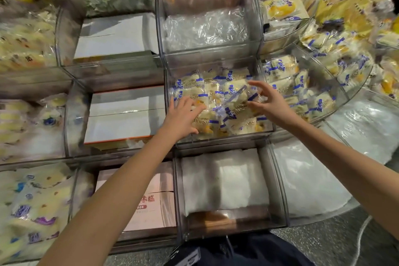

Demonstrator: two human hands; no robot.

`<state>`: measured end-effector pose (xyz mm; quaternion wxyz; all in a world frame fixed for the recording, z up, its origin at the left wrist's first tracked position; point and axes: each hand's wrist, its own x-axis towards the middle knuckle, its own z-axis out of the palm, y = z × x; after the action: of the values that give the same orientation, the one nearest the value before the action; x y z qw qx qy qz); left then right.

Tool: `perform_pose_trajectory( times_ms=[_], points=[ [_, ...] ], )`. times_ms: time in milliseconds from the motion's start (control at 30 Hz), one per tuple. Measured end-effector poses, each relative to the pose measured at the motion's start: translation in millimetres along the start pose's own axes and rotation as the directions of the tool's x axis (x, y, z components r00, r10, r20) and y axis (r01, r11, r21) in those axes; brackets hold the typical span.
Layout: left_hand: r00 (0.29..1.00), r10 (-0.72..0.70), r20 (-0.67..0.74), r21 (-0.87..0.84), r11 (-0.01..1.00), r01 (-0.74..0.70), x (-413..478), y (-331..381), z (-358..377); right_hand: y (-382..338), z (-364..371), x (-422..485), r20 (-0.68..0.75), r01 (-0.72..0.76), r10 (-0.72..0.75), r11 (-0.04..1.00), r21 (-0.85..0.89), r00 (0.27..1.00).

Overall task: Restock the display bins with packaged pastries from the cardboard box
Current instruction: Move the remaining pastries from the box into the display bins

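In the middle bin (226, 137), the left hand (183, 116) and right hand (269, 103) spread open over piled pastries (233, 84), while the near bin (277, 190) and far bin (207, 52) look unstocked.

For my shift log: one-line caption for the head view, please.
Left hand rests on blue-banded pastry packs in a clear display bin; right hand spreads open over them.

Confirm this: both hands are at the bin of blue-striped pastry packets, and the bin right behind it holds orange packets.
One point is wrong: in the head view, the bin behind holds crumpled clear plastic, not orange packets. The left hand and right hand are indeed at the bin of blue-striped pastry packets.
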<state>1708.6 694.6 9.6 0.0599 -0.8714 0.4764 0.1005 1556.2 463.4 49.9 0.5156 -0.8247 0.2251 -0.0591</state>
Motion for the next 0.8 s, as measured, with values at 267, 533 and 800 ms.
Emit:
perform_pose_trajectory(
  times_ms=[267, 533, 800],
  points=[
    [0.998, -0.046, 0.044, 0.032, 0.998, 0.044, 4, -23, -2, -9, 14, 0, 0.176, 0.011, -0.043, 0.983, 0.182, 0.983],
    [1.0, -0.012, 0.025, 0.021, 1.0, 0.012, 7, -48, -19, -6, 68, 1, 0.248, 0.085, -0.126, 0.982, 0.172, 0.961],
    [0.982, -0.137, -0.129, -0.5, 0.865, 0.055, -4, -52, -18, 0, 105, 3, 0.151, 0.272, -0.259, 0.96, -0.072, 0.954]
  ],
)
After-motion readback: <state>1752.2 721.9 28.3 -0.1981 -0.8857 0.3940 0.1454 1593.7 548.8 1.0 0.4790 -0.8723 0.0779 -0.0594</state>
